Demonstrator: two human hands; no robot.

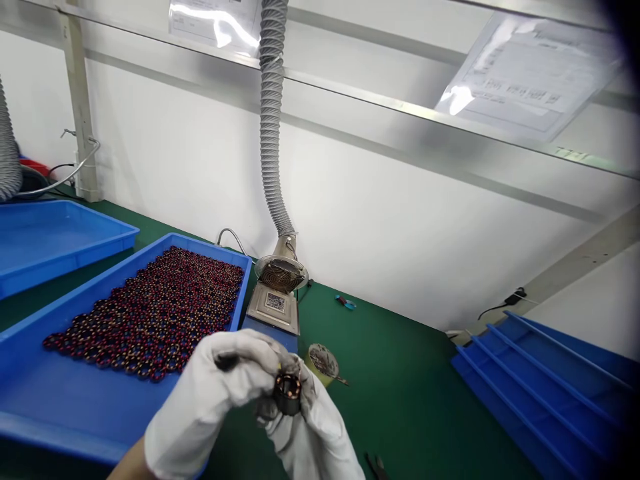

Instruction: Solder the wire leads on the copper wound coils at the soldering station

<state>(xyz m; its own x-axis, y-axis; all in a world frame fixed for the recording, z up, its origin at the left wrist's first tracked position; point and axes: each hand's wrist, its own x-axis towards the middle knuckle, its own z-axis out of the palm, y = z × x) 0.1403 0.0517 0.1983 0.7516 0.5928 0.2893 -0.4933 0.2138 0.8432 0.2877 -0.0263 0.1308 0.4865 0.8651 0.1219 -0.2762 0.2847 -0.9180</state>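
Note:
A small dark motor stator (287, 396) with copper-coloured windings round its open top is held up between my gloved hands. My right hand (315, 410) wraps round it from the right and below. From the left, my left hand (235, 370) closes its fingers at the stator's upper edge; the fingertips partly cover each other, so their exact grip is hard to see. Both white gloves carry dark stains. Left of my hands, a blue tray (60, 430) bears many similar ring-shaped parts (155, 313) with red and copper windings.
Behind my hands stands a metal soldering pot (274, 303) under an extraction hose (271, 120). A yellowish cup (323, 363) with dark residue is just right of it. Small blue-handled cutters (345, 303), dark pliers (377, 467), stacked blue trays (540, 393) and another blue tray (60, 230) lie around.

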